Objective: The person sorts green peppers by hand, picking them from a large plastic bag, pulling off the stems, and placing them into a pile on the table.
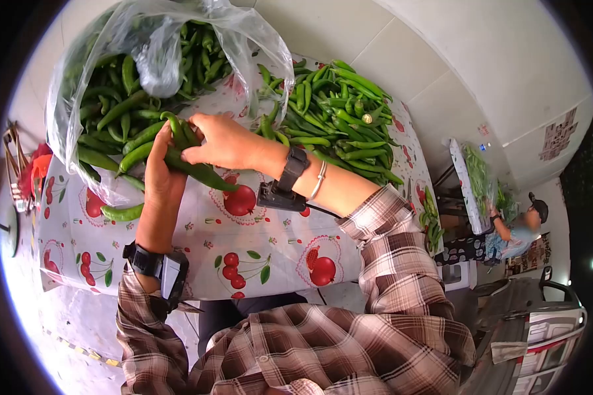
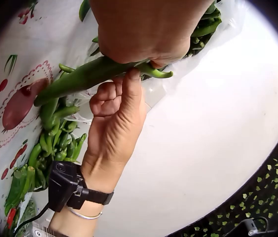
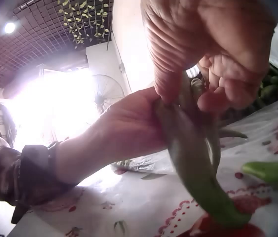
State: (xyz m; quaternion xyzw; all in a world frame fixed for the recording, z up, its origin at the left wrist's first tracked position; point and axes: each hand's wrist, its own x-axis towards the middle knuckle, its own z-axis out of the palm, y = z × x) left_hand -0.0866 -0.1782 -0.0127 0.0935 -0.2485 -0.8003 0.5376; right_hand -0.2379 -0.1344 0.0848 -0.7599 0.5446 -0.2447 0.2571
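Observation:
Both my hands meet over the front of a clear plastic bag (image 1: 260, 39) of green chili peppers (image 1: 126, 108). My left hand (image 1: 163, 168) grips a few long green chili peppers; the biggest chili pepper (image 1: 204, 172) slants out below toward the tablecloth. My right hand (image 1: 224, 143) has its thumb and fingers closed at the stem ends of those peppers. In the left wrist view, its thumb presses near a curved green stem (image 2: 158, 73). From the right wrist view, the large pepper (image 3: 193, 168) hangs between the hands. The left palm is mostly hidden.
A heap of loose green chili peppers (image 1: 349, 118) lies on the right of the fruit-print tablecloth (image 1: 277, 227). One pepper (image 1: 122, 212) lies by the bag's mouth. A tiled wall (image 1: 369, 39) stands behind. At far right are a person (image 1: 507, 234) and a parked vehicle (image 1: 540, 336).

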